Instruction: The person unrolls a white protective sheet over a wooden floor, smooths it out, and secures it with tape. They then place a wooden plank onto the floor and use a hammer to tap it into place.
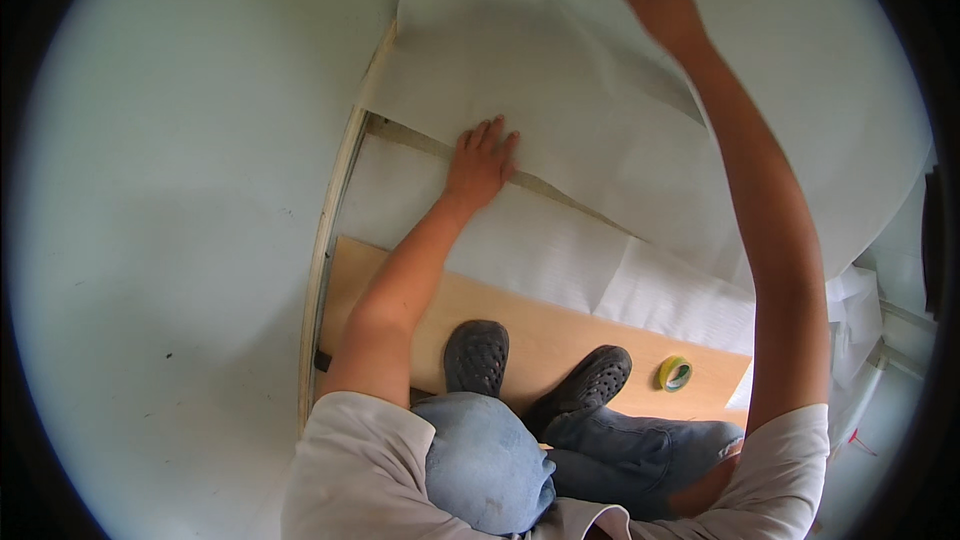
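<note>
Pressing with one left hand [482,162] near the lower edge of one large white sheet [590,120], with fingers slightly spread and laid flat; reaching far up with one right hand [668,12] to a raised edge of sheet (cannot tell whether pinching, with fingertips hidden there). Below the large sheet, toward the body, white padding [530,250], then one light-brown board [400,285]. On the board, one roll of yellow tape [665,372], right of two dark clogs [476,355]
</note>
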A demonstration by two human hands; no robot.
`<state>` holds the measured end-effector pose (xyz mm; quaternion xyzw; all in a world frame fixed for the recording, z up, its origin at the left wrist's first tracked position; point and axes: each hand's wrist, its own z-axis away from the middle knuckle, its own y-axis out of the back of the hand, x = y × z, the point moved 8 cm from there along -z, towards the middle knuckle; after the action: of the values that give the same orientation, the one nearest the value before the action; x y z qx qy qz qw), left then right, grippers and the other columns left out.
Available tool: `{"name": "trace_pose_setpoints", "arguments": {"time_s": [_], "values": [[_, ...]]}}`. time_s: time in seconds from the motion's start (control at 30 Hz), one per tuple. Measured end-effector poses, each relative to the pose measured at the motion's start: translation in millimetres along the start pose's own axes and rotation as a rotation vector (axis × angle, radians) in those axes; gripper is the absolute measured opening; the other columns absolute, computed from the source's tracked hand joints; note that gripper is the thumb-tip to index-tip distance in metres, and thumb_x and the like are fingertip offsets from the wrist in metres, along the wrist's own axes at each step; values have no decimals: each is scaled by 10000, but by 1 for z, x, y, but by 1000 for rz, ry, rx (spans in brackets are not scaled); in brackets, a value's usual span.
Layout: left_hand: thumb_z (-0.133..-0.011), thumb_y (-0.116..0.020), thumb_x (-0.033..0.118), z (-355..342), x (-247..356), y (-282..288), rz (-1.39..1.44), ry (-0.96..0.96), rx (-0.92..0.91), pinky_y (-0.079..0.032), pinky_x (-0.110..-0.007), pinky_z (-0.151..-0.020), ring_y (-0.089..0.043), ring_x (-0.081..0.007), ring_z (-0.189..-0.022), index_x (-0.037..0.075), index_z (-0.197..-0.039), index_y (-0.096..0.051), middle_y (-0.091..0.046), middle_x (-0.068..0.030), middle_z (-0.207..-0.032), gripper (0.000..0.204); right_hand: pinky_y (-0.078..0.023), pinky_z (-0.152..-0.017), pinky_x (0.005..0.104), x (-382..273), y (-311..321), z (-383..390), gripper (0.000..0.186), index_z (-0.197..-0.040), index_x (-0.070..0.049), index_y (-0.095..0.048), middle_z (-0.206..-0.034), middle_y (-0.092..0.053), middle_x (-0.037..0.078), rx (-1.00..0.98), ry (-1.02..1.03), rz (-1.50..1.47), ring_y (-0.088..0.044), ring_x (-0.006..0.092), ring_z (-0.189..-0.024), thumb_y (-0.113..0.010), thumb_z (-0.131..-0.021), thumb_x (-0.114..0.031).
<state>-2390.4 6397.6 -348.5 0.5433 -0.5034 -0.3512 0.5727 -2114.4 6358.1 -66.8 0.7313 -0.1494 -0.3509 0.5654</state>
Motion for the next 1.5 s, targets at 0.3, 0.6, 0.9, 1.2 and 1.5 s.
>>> {"name": "trace_pose_setpoints", "arguments": {"time_s": [0.3,0.6,0.9,1.2,1.5], "values": [[-1018,-589,369,27,3,-10,39,41,-1,-315,-504,-1170,-375,-299,-1457,236,-1527,-500,-343,-70,-1655,534,-433,-1123,442,5,-64,119,532,-1461,-77,-525,-1420,-584,215,-67,186,-68,-542,391,-1321,-606,-1023,-366],[-990,-656,267,-7,-37,9,90,4,44,-422,-494,-1088,-518,-327,-1244,129,-1407,-604,-471,-136,-1524,443,-203,-1242,611,230,-169,266,622,-1611,-258,-340,-1688,-266,107,-298,-43,422,-223,354,-1562,-519,-1054,-472],[-1011,-608,453,8,-93,11,19,56,184,-258,-570,-1225,-342,-392,-1477,149,-1500,-515,-365,-188,-1613,584,-215,-1281,500,250,-167,243,647,-1617,-279,-331,-1717,-198,61,-349,125,352,-194,298,-1579,-566,-1030,-417],[-1037,-543,478,23,-108,9,-84,160,197,-233,-587,-1231,-327,-403,-1491,107,-1548,-447,-337,-213,-1633,638,-257,-1273,446,247,-169,230,693,-1620,-224,-330,-1718,-199,90,-412,108,161,-235,324,-1564,-611,-990,-293],[-1055,-500,477,28,-122,10,-56,296,225,-237,-550,-1230,-319,-413,-1488,56,-1555,-414,-329,-224,-1636,660,-294,-1258,445,248,-167,242,748,-1627,-242,-314,-1722,-197,71,-427,30,87,-252,321,-1560,-648,-958,-232]]}}
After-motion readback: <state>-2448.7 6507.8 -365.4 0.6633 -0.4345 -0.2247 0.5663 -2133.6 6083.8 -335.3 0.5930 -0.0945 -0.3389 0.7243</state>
